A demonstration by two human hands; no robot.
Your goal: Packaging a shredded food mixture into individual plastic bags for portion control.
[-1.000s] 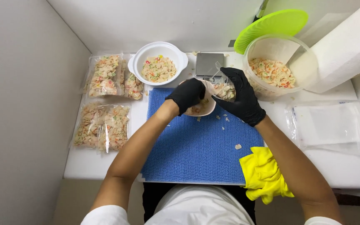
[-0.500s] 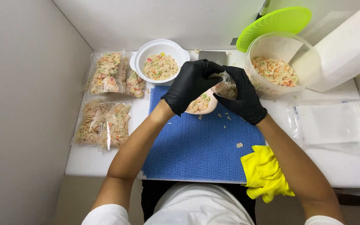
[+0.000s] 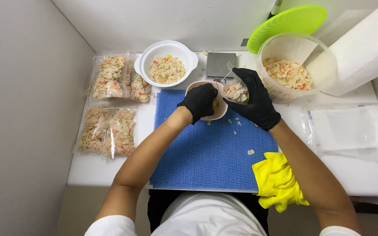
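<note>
At frame centre, a small pink bowl (image 3: 211,102) is gripped and tipped by the left hand (image 3: 199,101); a clear pouch (image 3: 235,91) is held open by the right hand (image 3: 253,98). Filling is judged under way; steady pouring is required.

Left hand (image 3: 199,101): my own, covered by a black disposable glove, thin and snug, matte with a faint sheen, its cuff ending at the wrist toward 7 o'clock.

Right hand (image 3: 253,99): mine as well, in a matching black glove, slightly creased over the knuckles, cuff ending at the wrist toward 5 o'clock.

Forearms: bare from glove cuffs to upper arms.

Garment: my white short-sleeved shirt, plain, sleeves at 7 and 5 o'clock, chest at 6 o'clock.
</note>
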